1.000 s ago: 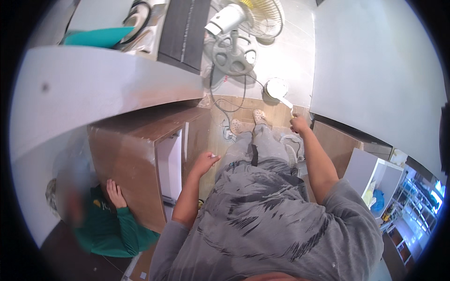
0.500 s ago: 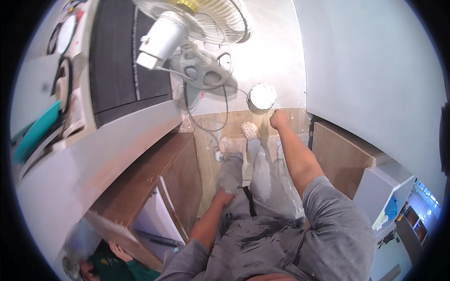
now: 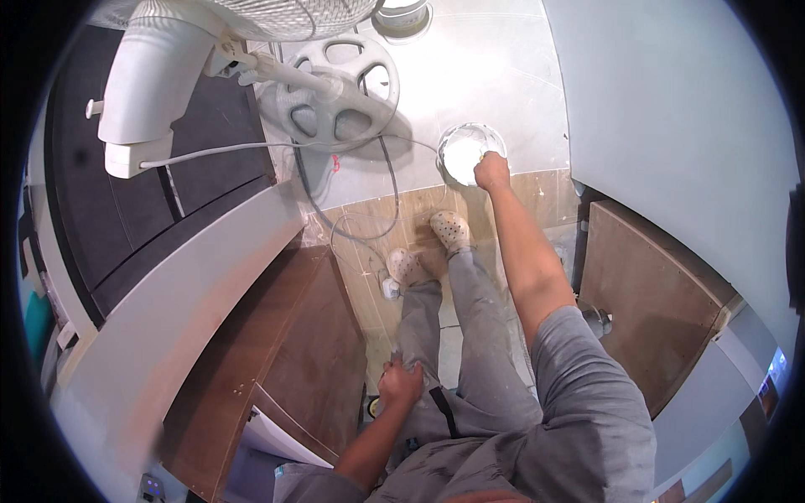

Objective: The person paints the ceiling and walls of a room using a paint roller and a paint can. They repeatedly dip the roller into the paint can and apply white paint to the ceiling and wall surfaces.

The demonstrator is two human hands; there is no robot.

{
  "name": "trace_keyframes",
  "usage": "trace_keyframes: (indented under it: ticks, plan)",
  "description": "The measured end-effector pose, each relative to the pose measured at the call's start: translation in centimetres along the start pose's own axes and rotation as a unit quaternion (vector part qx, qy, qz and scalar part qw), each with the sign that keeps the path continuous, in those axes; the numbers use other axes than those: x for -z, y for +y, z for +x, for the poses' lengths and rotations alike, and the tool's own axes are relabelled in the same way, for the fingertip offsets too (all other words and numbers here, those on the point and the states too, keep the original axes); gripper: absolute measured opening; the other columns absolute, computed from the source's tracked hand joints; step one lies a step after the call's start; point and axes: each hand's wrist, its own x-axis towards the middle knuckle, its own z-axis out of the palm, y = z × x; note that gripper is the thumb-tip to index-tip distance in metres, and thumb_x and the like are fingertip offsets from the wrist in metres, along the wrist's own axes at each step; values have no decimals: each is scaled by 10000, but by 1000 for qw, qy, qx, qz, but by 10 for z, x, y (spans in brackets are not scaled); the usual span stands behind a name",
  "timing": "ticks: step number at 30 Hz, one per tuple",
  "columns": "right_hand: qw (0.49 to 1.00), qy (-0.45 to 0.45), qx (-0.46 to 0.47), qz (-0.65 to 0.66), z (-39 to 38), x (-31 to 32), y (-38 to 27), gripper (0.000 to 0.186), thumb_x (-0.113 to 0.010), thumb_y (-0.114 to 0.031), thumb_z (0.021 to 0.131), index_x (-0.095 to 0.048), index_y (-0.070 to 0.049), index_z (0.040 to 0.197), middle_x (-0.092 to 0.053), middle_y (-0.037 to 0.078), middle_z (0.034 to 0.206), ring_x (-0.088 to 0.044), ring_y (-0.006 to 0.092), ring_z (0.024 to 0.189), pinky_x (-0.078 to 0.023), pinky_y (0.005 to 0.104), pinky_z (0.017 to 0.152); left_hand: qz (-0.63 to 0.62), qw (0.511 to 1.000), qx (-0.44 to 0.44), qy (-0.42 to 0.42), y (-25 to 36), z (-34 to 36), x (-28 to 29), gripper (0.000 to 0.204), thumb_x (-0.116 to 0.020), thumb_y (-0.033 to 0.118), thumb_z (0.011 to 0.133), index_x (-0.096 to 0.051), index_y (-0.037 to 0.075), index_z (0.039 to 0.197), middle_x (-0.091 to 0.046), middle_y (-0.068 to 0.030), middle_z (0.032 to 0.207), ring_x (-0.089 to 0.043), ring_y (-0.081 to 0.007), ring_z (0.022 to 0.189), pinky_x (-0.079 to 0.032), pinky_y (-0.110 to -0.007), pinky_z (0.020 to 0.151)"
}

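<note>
Holds right hand (image 3: 492, 171) clenched, cannot tell around what, at round white bucket (image 3: 462, 159) on pale-grey tiles (image 3: 503, 67) edging wood-look planks (image 3: 532, 189); rests left hand (image 3: 401, 384), fingers curled together, against grey trousers (image 3: 482, 352).

Holds the right hand (image 3: 493, 170) at the near rim of a white bucket (image 3: 470, 129), with fingers curled and a small yellowish bit showing beside them; leaves any grip there too hidden to tell. Keeps white material (image 3: 461, 154) inside, just left of that hand. Rests the curled left hand (image 3: 400, 385) against the grey trousers (image 3: 486, 360), well nearer the body. Wears pale, holed clogs (image 3: 451, 230), set between both hands on wood-look flooring (image 3: 537, 193). Faces a white fan (image 3: 155, 84) beyond and left of the right hand. Stands beside a brown cabinet (image 3: 293, 360), left of the left hand.
</note>
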Motion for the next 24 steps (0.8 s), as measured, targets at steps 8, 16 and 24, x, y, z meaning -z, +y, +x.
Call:
trace_keyframes:
  ticks: [8, 16, 24]
  plan:
    - [1000, 19, 24, -7, -24, -3, 20, 277, -613, -137, 901, -746, 12, 1094, -715, 290, 1131, -691, 439, 1091, -546, 492, 965, -22, 998, -43, -27, 2, -13, 9, 722, -510, 549, 1005, -375, 130, 1577, -509, -260, 1495, -559, -440, 1311, -447, -557, 1087]
    - [1000, 4, 20, -20, 7, -13, 34, 274, -636, -130, 887, -724, 35, 1087, -714, 303, 1096, -682, 441, 1092, -543, 498, 958, 163, 968, -183, 55, -60, 55, -73, 715, -481, 540, 1021, -373, 111, 1584, -492, -232, 1532, -548, -415, 1332, -441, -523, 1101]
    - [993, 63, 100, -5, -27, -9, 36, 213, -647, -129, 909, -713, 16, 1051, -728, 262, 1026, -693, 431, 1019, -536, 501, 913, -36, 998, 42, -5, 11, -9, -2, 770, -527, 538, 988, -419, -28, 1498, -519, -268, 1481, -507, -441, 1361, -433, -502, 1109]
